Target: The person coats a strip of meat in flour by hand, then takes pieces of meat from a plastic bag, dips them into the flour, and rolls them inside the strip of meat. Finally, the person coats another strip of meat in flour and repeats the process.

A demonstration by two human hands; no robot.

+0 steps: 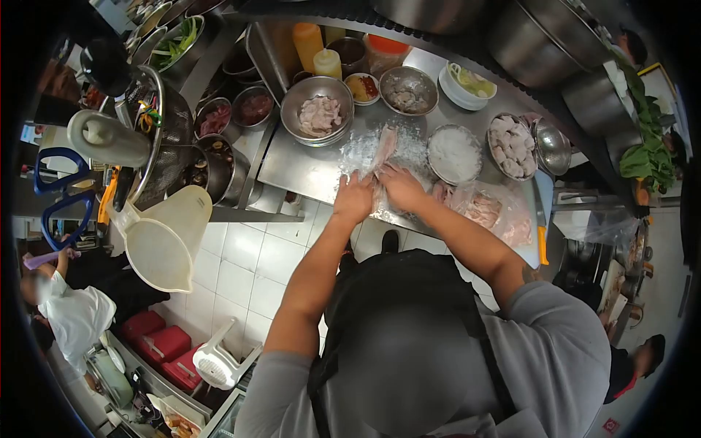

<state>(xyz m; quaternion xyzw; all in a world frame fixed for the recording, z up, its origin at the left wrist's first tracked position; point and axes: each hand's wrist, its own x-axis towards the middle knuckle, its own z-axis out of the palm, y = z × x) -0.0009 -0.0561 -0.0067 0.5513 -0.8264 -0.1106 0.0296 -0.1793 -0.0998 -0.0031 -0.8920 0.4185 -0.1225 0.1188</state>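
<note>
Pale meat strip (385, 148) lies on steel table (292, 169), in loose powder (358, 148) just left of powder bowl (454, 153). Our left hand (355, 198) and right hand (401, 187) meet at strip's near end, also left of powder bowl; we cannot tell whether either grip is clamped or only pressing. Step in hand, we judge: working strip in powder. Next move calls for even contact from both hands.

Commercial kitchen, steel counter (285, 166), metal bowls (293, 102), squeeze bottles (327, 66)
</note>
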